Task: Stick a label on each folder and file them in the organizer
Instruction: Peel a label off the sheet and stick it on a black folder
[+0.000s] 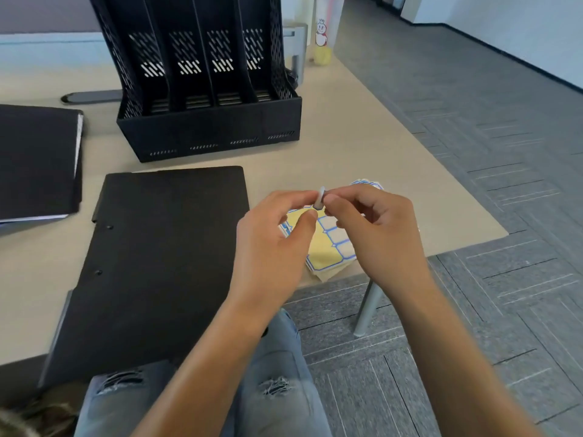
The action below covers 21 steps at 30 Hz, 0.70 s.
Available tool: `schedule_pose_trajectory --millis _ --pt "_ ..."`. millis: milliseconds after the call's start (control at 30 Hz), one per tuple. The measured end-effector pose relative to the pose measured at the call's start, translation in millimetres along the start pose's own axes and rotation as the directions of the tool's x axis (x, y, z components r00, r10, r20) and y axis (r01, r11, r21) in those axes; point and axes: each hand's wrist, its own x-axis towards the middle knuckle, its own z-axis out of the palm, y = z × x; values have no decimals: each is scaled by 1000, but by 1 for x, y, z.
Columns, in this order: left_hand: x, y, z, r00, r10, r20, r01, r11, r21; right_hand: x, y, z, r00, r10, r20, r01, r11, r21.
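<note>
A black folder [164, 247] lies flat on the desk in front of me. To its right sits a yellow label sheet [328, 244] with blue-bordered labels, partly hidden under my hands. Above the sheet, my left hand [271, 244] and my right hand [378, 234] both pinch a small white label [321, 198] between their fingertips. The black organizer [202, 99], with several upright slots holding nothing, stands at the back of the desk. A second stack of black folders [38, 162] lies at the far left.
The beige desk [378, 152] ends just right of the label sheet, with grey carpet beyond. A plastic cup with a cartoon figure [325, 29] and a metal clamp [296, 48] stand behind the organizer. A flat monitor base [91, 96] lies to the organizer's left. My knees are below the desk edge.
</note>
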Motion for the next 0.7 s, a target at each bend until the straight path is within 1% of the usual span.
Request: schedule_pose_trajectory --millis 100,200,300,367,533,633,700 --pt "-4 2 -12 997 -62 -41 59 996 -61 -5 -5 7 998 -33 49 34 999 -18" --pt "-7 3 -25 988 -89 -128 75 991 -111 -10 -10 17 994 -48 98 52 998 -41" --pt "-11 2 -38 970 -138 -200 98 975 -198 -13 -12 29 997 -19 80 21 999 -29" --pt "-14 2 -47 960 -182 -214 128 961 -247 -13 -13 37 997 6 73 -5 1000 -7" --pt "-20 0 -67 926 -302 -225 207 907 -367 -13 -16 61 991 16 131 -24 998 59" --pt "-21 -5 -78 919 -310 -243 224 919 -325 -11 -16 73 989 13 144 -21 998 53" --pt "-21 -9 -86 925 -271 -265 210 949 -236 -11 -16 80 987 4 163 -11 999 41"
